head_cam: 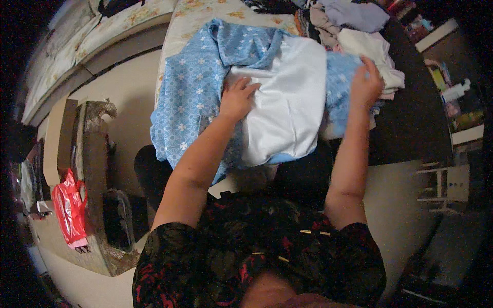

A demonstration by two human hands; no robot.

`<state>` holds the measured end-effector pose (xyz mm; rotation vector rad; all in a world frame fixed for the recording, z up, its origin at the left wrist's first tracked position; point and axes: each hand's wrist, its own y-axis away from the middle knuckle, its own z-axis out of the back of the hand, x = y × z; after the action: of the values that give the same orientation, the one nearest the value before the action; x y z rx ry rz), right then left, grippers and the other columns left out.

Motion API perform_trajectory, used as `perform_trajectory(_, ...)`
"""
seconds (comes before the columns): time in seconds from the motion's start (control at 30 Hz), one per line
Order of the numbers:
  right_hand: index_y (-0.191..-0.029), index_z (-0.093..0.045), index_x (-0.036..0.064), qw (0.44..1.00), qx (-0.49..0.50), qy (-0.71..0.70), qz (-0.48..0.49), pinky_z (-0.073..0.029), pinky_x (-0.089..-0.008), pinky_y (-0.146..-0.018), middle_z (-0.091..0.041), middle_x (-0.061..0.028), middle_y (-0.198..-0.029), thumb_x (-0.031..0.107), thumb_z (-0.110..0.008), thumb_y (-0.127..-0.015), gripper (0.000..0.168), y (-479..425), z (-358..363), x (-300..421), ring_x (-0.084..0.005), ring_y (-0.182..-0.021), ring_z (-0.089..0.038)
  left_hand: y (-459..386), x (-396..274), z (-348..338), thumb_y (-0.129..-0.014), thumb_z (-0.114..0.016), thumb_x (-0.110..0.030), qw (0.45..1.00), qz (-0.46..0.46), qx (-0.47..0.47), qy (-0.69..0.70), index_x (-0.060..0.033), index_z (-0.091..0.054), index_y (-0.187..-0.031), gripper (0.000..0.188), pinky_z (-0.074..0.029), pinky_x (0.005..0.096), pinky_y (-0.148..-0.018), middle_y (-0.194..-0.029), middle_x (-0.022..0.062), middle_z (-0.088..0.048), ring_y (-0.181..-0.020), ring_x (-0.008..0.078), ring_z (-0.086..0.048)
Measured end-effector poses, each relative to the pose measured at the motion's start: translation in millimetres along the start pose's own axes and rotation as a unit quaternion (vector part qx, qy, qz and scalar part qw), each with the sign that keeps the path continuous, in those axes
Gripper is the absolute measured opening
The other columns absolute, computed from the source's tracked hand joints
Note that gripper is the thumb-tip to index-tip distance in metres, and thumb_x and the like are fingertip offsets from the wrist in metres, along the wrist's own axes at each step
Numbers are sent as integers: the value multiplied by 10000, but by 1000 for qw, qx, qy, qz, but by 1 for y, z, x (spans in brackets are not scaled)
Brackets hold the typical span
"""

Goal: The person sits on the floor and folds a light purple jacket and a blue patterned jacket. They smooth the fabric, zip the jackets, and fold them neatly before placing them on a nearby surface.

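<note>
A light blue garment (185, 96) with a white floral pattern and a collar lies spread before me, partly over my lap and partly over a flower-patterned sheet. Its front is parted, and a smooth white panel (287, 104) shows across the right half. Flat on the white panel, beside the parted patterned edge, rests my left hand (239, 98) with its fingers spread. My right hand (368, 84) is at the outer end of the blue sleeve (341, 84) on the right. Blur there hides whether its bent fingers pinch the cloth.
Piled clothes (366, 50), white, lilac and beige, stand at the back right beside a dark surface (408, 127). The flower-patterned sheet (192, 23) extends behind the garment. On the left, a red plastic bag (70, 211) sits on a low piece of furniture. A white stool (443, 188) is at right.
</note>
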<state>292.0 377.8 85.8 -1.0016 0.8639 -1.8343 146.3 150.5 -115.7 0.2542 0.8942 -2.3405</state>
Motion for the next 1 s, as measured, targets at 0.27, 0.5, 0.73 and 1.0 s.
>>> perform_trajectory(0.27,-1063,-571,78,774,432,-310,343,-481,-347,-567,-555,-81,-788,129,-564,-785,283,100,62,149,-242,-663,-586,2,-9,45,-908,-431,-255,713,253,41,653,-47,-540,-1138,328,-436,319,-837,-1046,83,-586,-964,168,-552)
perform_trajectory(0.5,-1095,-554,80,848,469,-189,158,-467,-412,-762,-558,-139,-983,141,-635,-720,388,142,7,90,-318,-882,-562,41,5,23,-862,-523,-273,607,326,160,707,-46,-484,-1200,409,-433,315,-879,-1085,101,-564,-1001,186,-535)
perform_trajectory(0.73,-955,-579,40,827,299,-383,-284,-455,-274,-674,-599,-40,-869,61,-583,-756,200,119,-16,22,-156,-743,-564,9,-12,-18,-865,-531,-222,701,312,146,625,-59,-502,-1112,297,-483,296,-653,-974,80,-571,-748,168,-576)
perform_trajectory(1.0,-1157,-451,60,838,27,-394,-377,-422,-327,-814,-524,-68,-1059,93,-597,-793,394,91,-34,-105,-177,-919,-504,-22,-49,-29,-854,-548,-277,801,297,73,514,-32,-487,-1104,356,-466,281,-565,-914,74,-587,-696,139,-567)
